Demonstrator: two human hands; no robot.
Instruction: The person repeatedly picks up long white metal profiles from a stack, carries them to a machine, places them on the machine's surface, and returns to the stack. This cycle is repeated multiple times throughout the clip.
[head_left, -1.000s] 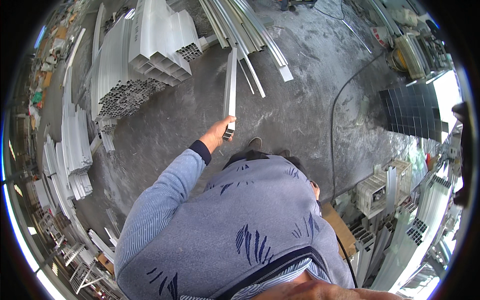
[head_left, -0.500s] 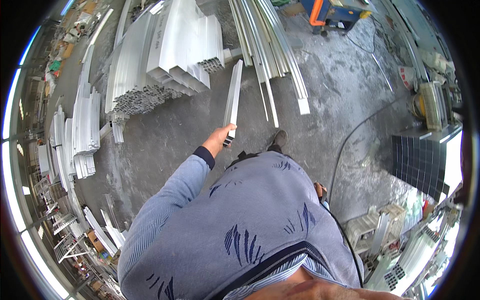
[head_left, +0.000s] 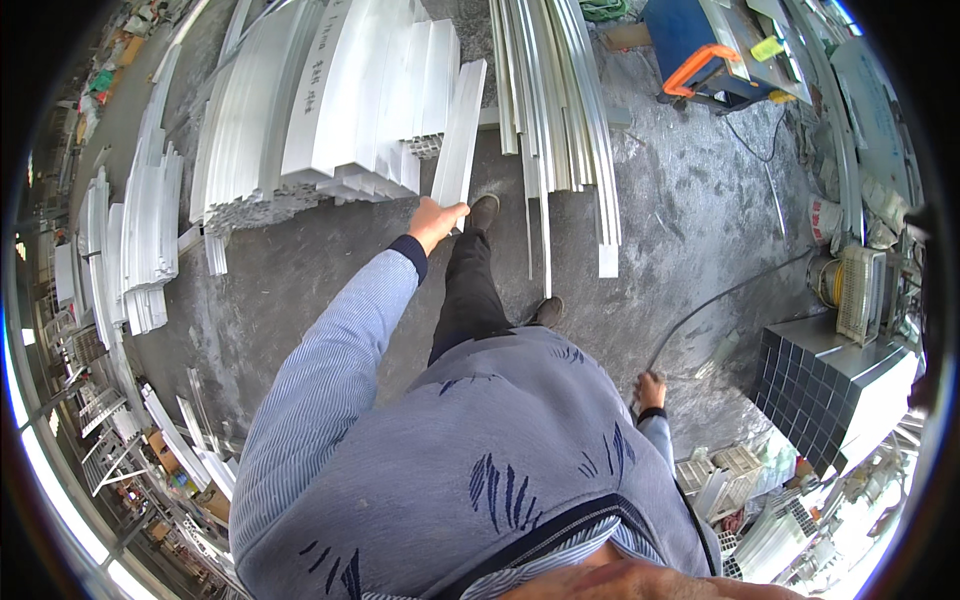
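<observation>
My left hand (head_left: 437, 222) is closed round the near end of a long, pale metal profile (head_left: 462, 140). The profile slants away from me, its far end beside the large stack of white rectangular tubes (head_left: 375, 90). Low by my right side, my right hand (head_left: 650, 390) is closed, its fingers curled. What lies in it is too small to make out. A dark hose (head_left: 715, 303) runs across the floor up to that hand; whether the hand grips it, I cannot tell.
Long thin strips (head_left: 560, 110) lie ahead, ending near my feet. A blue machine with an orange handle (head_left: 703, 68) stands far right. Right of me are a dark tiled box (head_left: 800, 385) and a plastic crate (head_left: 860, 295). More profiles (head_left: 150, 240) are stacked at left.
I have stepped forward, one leg now showing ahead. My left hand has carried the profile forward and left, next to the tube stack. My right hand has come out from behind my body.
</observation>
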